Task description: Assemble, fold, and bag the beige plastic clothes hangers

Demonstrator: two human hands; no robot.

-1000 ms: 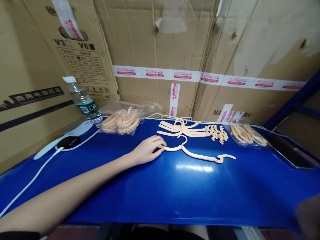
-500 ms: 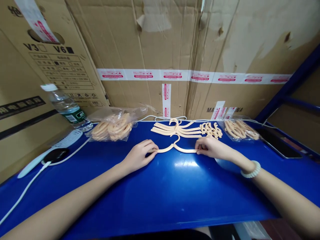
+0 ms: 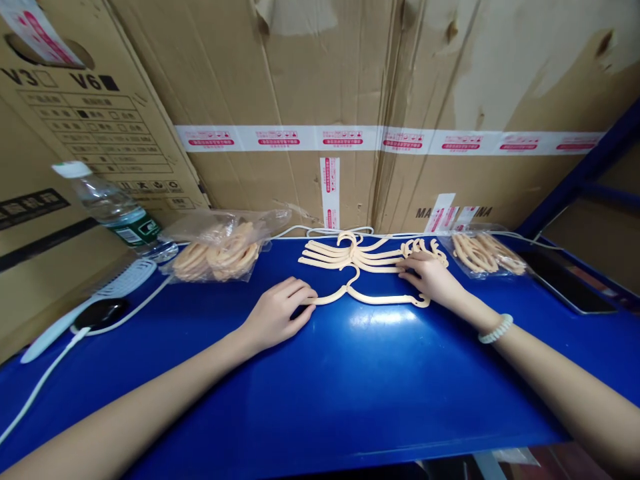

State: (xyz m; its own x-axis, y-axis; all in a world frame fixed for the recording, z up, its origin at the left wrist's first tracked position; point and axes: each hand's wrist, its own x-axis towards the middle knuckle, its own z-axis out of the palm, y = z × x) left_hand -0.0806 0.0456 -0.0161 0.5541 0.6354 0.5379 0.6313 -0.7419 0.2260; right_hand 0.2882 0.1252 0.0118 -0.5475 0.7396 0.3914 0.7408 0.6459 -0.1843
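Note:
A cream clothes hanger (image 3: 380, 299) lies on the blue tabletop (image 3: 320, 393), its hook pointing away from me. My left hand (image 3: 283, 312) pinches the end of its left arm between thumb and fingers. On the right arm's end sits a small curved hook piece (image 3: 421, 302). Beyond it, several similar hangers (image 3: 327, 253) are stacked. My right hand (image 3: 427, 272) is off the near hanger, over the right ends of the stack, fingers slightly parted. It partly covers a pile of small hook pieces (image 3: 420, 247).
Clear bags of cream parts lie left (image 3: 220, 257) and right (image 3: 485, 252). A water bottle (image 3: 120, 217), a pale hairbrush (image 3: 125, 279) and a black device (image 3: 100, 315) on a white cable are at left. A dark phone (image 3: 567, 283) lies right. Cardboard (image 3: 280, 180) walls the back.
My right hand has let go of the hanger's right end and moved away from me toward the hook-piece pile. The end's hook piece now shows. My left hand keeps its hold.

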